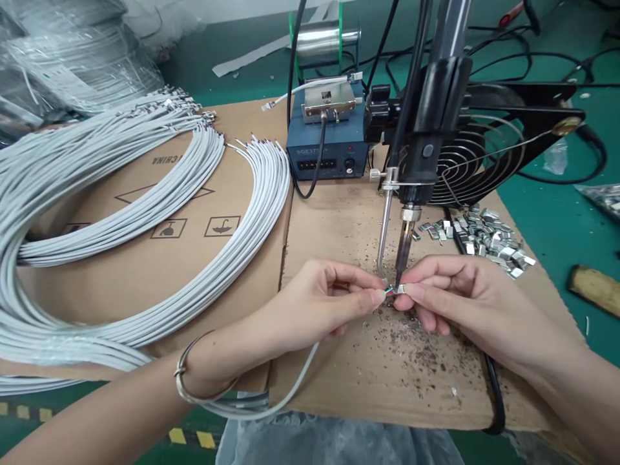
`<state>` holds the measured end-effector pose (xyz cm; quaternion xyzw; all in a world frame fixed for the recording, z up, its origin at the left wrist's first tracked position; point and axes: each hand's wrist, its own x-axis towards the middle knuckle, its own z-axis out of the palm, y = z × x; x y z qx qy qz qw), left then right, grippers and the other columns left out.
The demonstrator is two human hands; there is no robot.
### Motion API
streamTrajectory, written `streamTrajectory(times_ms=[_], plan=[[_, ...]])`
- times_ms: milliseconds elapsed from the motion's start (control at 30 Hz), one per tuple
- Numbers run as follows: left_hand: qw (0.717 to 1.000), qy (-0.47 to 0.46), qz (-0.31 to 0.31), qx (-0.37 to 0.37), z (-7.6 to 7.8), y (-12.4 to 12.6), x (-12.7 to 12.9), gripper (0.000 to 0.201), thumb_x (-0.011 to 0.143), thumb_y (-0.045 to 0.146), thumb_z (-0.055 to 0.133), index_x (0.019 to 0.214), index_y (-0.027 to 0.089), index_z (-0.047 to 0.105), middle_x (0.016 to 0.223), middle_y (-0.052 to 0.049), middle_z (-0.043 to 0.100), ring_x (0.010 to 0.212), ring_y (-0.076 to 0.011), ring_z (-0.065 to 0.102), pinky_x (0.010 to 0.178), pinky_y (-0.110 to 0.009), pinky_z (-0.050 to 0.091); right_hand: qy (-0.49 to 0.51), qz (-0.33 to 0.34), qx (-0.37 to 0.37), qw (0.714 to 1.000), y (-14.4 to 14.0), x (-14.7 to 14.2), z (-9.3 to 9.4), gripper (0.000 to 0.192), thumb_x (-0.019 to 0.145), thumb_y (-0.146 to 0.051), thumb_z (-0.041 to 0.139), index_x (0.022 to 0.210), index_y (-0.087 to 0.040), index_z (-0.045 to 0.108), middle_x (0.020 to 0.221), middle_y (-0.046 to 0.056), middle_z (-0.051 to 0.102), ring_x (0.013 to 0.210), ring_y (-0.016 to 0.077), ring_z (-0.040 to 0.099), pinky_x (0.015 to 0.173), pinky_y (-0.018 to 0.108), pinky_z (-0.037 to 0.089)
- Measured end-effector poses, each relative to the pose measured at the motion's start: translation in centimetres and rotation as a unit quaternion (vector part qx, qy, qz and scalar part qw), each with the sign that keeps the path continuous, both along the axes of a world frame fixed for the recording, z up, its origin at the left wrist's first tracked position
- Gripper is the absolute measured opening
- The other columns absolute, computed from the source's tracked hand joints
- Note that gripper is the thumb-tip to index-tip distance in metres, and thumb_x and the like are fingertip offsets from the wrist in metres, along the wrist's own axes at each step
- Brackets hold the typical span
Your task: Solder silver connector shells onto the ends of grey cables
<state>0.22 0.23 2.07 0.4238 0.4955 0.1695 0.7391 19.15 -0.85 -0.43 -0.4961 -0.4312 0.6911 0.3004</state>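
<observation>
In close here, gripping the end of a pale grey cable (306, 371) in the left hand (322, 300), closed thumb to finger; gripping a small pale connector (401, 289) in the right hand (465, 290), pinched likewise; holding the two nearly end to end, with thin coloured wires (389, 292) in between, right at the tip of the downward-pointing soldering iron (404, 245); too fine a gap to tell whether touching it; look alongside for a thin metal feed tube (386, 226), bent toward the same spot; follow the cable out below the left hand, curving back toward the wrist and a metal bracelet (180, 374); see, beyond the right hand, a heap of loose metal pieces (489, 239) on the cardboard (339, 239), next to a black fan (475, 161); glance left to a big sweep of bundled grey cables (261, 226); glance up to a blue control box (324, 148) with a metal block (329, 100) on top, and behind it a spool of silvery wire (317, 45); note dark specks (411, 352) scattered under both hands.
</observation>
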Motion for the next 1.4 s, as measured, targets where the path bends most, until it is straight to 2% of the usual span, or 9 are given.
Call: streamTrajectory(times_ms=[367, 600, 733, 967, 1133, 1400], plan=[[0.999, 0.032, -0.013, 0.016, -0.36, 0.14, 0.02, 0.011, 0.077, 0.021, 0.063, 0.077, 0.010, 0.064, 0.039, 0.009, 0.043, 0.035, -0.0020, 0.035, 0.035, -0.015, 0.027, -0.033, -0.031, 0.000, 0.999, 0.16, -0.72, 0.32, 0.010, 0.064, -0.023, 0.074, 0.067, -0.017, 0.066, 0.060, 0.004, 0.070, 0.038, 0.0058, 0.053, 0.035, 0.012, 0.044], [0.998, 0.053, -0.024, 0.033, -0.08, 0.18, 0.06, 0.014, 0.078, 0.022, 0.061, 0.082, 0.010, 0.067, 0.037, 0.009, 0.042, 0.033, -0.0029, 0.034, 0.036, -0.017, 0.026, -0.038, -0.029, 0.007, 0.999, 0.10, -0.56, 0.12, 0.011, 0.066, -0.024, 0.073, 0.071, -0.017, 0.066, 0.063, 0.005, 0.071, 0.040, 0.0070, 0.053, 0.036, 0.015, 0.045], [0.998, 0.046, -0.022, 0.031, -0.18, 0.11, 0.01, 0.015, 0.078, 0.023, 0.061, 0.082, 0.010, 0.066, 0.038, 0.009, 0.042, 0.033, -0.0027, 0.034, 0.037, -0.016, 0.028, -0.027, -0.026, 0.010, 0.999, 0.03, -0.47, 0.00, 0.009, 0.067, -0.022, 0.073, 0.071, -0.018, 0.067, 0.063, 0.004, 0.071, 0.040, 0.0062, 0.053, 0.036, 0.013, 0.045], [0.999, 0.025, -0.017, 0.029, -0.22, 0.09, 0.01, 0.013, 0.078, 0.022, 0.061, 0.072, 0.010, 0.063, 0.041, 0.009, 0.043, 0.035, -0.0018, 0.035, 0.035, -0.014, 0.027, -0.015, -0.025, 0.013, 0.999, 0.02, -0.48, 0.09, 0.006, 0.072, -0.023, 0.070, 0.072, -0.018, 0.067, 0.066, 0.003, 0.072, 0.041, 0.0043, 0.052, 0.037, 0.010, 0.043], [0.999, 0.022, -0.012, 0.027, -0.06, 0.05, 0.01, 0.011, 0.077, 0.019, 0.062, 0.072, 0.010, 0.063, 0.040, 0.009, 0.043, 0.034, -0.0013, 0.034, 0.035, -0.014, 0.027, -0.015, -0.018, 0.011, 1.000, -0.06, -0.39, 0.13, 0.006, 0.073, -0.023, 0.069, 0.072, -0.018, 0.066, 0.065, 0.003, 0.071, 0.041, 0.0042, 0.051, 0.037, 0.010, 0.042], [0.999, -0.003, -0.010, 0.032, -0.70, -0.02, -0.19, 0.012, 0.076, 0.023, 0.062, 0.074, 0.011, 0.063, 0.042, 0.009, 0.044, 0.036, -0.0020, 0.036, 0.035, -0.013, 0.028, -0.032, -0.015, 0.014, 0.999, 0.01, -0.43, 0.40, 0.009, 0.071, -0.025, 0.070, 0.071, -0.017, 0.067, 0.062, 0.004, 0.069, 0.040, 0.0056, 0.049, 0.035, 0.013, 0.038]])
